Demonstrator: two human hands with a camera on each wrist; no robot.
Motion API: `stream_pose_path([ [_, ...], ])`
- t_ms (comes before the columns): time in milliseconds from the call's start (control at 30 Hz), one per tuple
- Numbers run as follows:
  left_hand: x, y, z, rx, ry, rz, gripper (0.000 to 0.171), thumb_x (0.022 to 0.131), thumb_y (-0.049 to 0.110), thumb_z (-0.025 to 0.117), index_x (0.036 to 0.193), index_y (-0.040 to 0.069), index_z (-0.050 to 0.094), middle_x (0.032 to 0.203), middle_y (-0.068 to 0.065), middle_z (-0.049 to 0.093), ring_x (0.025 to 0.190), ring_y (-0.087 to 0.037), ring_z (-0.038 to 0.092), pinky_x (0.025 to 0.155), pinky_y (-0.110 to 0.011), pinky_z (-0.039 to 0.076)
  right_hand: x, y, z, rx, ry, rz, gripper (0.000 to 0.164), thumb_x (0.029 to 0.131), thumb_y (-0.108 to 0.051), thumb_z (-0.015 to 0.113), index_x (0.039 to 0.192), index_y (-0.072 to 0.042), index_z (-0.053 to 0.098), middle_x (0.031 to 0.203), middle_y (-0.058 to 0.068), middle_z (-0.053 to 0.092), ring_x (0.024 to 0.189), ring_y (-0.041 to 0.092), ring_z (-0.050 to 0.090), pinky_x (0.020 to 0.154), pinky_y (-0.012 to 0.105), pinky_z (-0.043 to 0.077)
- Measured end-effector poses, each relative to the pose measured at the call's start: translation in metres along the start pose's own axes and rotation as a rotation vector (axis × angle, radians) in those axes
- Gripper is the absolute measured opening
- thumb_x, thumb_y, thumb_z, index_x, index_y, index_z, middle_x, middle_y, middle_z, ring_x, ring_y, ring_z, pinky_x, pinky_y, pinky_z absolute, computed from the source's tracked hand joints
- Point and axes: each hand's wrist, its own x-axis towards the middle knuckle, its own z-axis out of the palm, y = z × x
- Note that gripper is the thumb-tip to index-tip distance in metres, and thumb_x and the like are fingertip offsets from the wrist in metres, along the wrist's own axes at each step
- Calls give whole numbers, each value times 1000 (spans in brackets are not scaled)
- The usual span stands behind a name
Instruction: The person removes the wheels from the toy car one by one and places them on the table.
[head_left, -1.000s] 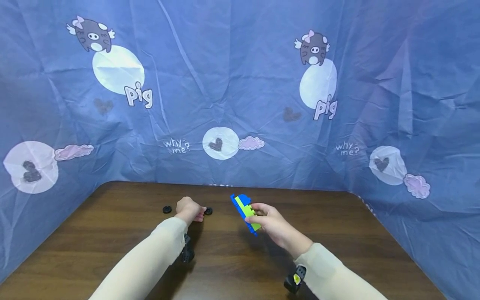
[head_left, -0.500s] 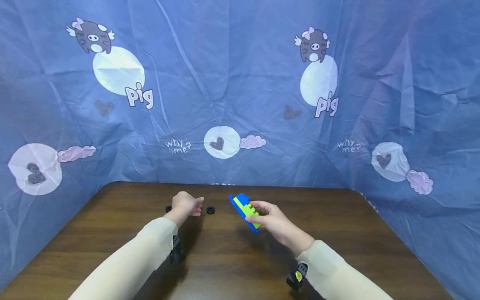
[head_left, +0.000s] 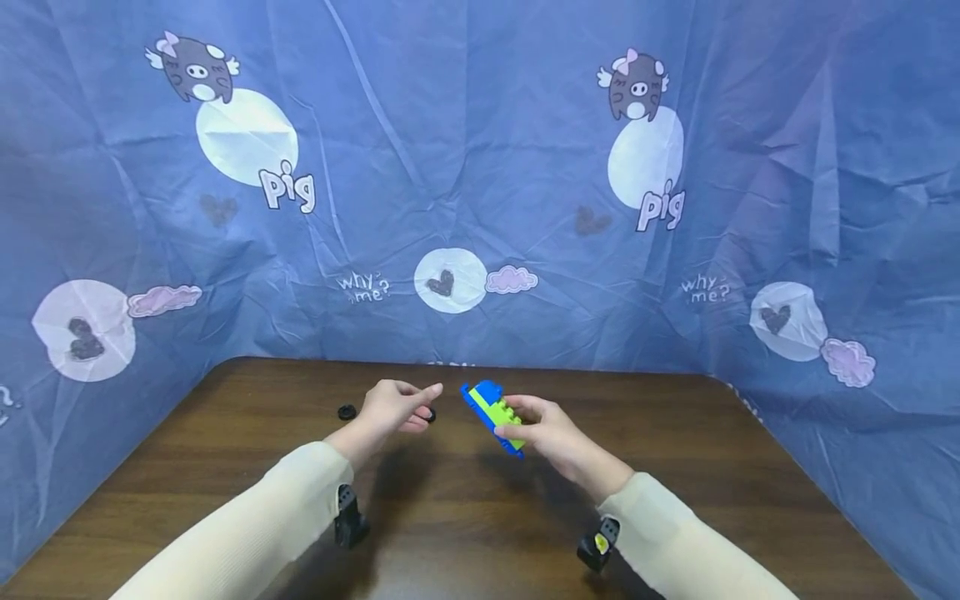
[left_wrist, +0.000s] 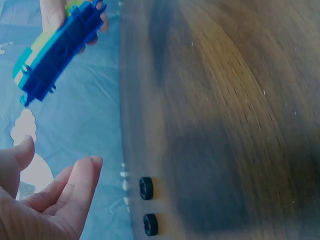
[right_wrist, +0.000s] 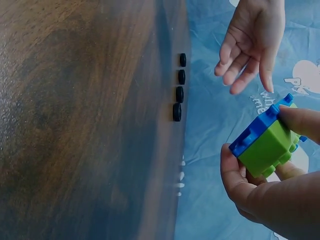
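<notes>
A toy vehicle body of blue and lime-green building bricks (head_left: 491,408) hangs above the table, tilted. My right hand (head_left: 551,433) holds it between thumb and fingers, and the left wrist view shows its blue underside (left_wrist: 60,52). To its left, my left hand (head_left: 390,412) is raised with thumb and fingers apart, and nothing shows between them. Several small black wheels (right_wrist: 181,77) stand in a row on the table in the right wrist view. The head view shows one wheel (head_left: 347,412) left of my left hand and another (head_left: 431,414) partly behind its fingers.
The brown wooden table (head_left: 465,517) ends at the back against a blue printed cloth (head_left: 465,192), which also rises on both sides. A black wrist camera (head_left: 349,517) sits at my left cuff, and another wrist camera (head_left: 598,543) at the right one.
My left hand has lifted off from beside the wheels, its fingers have spread, and it has moved right, nearer the toy vehicle body. My right hand keeps its hold nearly in place.
</notes>
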Motion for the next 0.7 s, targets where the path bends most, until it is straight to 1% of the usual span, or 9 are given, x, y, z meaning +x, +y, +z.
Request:
stream_pose_path([
  [100, -3, 4, 3, -9, -19, 14, 48, 88, 33, 72, 113, -8, 65, 87, -18, 72, 66, -16, 71, 73, -36, 61, 1, 0, 1, -8, 4, 3, 55, 85, -11, 72, 136, -2, 52, 130, 17, 56, 110, 26, 54, 84, 39, 53],
  [200, -5, 9, 7, -45, -59, 55, 44, 88, 27, 72, 113, -8, 64, 89, -16, 72, 68, -15, 70, 74, -36, 60, 2, 0, 2, -23, -1, -4, 55, 85, -11, 73, 135, -3, 53, 129, 16, 57, 110, 26, 54, 84, 37, 53],
  [333, -9, 12, 12, -75, -166, 113, 41, 91, 19, 69, 118, -10, 61, 101, -21, 71, 76, -17, 71, 79, -37, 59, 1, 0, 1, -34, -24, -25, 54, 84, -12, 73, 134, -4, 54, 125, 16, 59, 104, 24, 56, 78, 31, 53],
  [400, -12, 13, 14, -81, -218, 131, 40, 92, 15, 67, 121, -11, 59, 105, -24, 69, 78, -16, 71, 81, -37, 59, 2, 0, 0, -36, -44, -38, 53, 85, -12, 73, 133, -3, 55, 123, 17, 59, 101, 23, 57, 76, 29, 52],
  [467, -14, 13, 15, -88, -253, 139, 37, 92, 12, 66, 120, -12, 59, 104, -24, 70, 78, -16, 71, 82, -36, 59, 1, -1, 1, -36, -59, -48, 52, 85, -13, 73, 132, -3, 55, 122, 16, 60, 99, 21, 57, 76, 27, 51],
  [533, -16, 12, 15, -99, -271, 144, 36, 92, 10, 66, 120, -12, 59, 100, -21, 71, 78, -16, 71, 82, -35, 59, 1, -2, 1, -35, -70, -52, 52, 85, -13, 73, 132, -2, 55, 121, 16, 60, 98, 21, 58, 76, 27, 52],
  [600, -17, 12, 14, -104, -278, 148, 35, 92, 10, 66, 119, -12, 60, 98, -19, 71, 79, -18, 72, 82, -35, 59, 1, -2, 1, -42, -74, -54, 52, 84, -13, 73, 132, -2, 56, 121, 16, 60, 98, 21, 58, 78, 27, 52],
  [700, -19, 10, 14, -116, -269, 143, 35, 91, 11, 67, 118, -11, 62, 95, -16, 72, 82, -20, 73, 82, -33, 59, 1, -3, 1, -45, -66, -43, 51, 84, -15, 75, 130, -3, 57, 121, 16, 60, 99, 22, 58, 79, 28, 52],
])
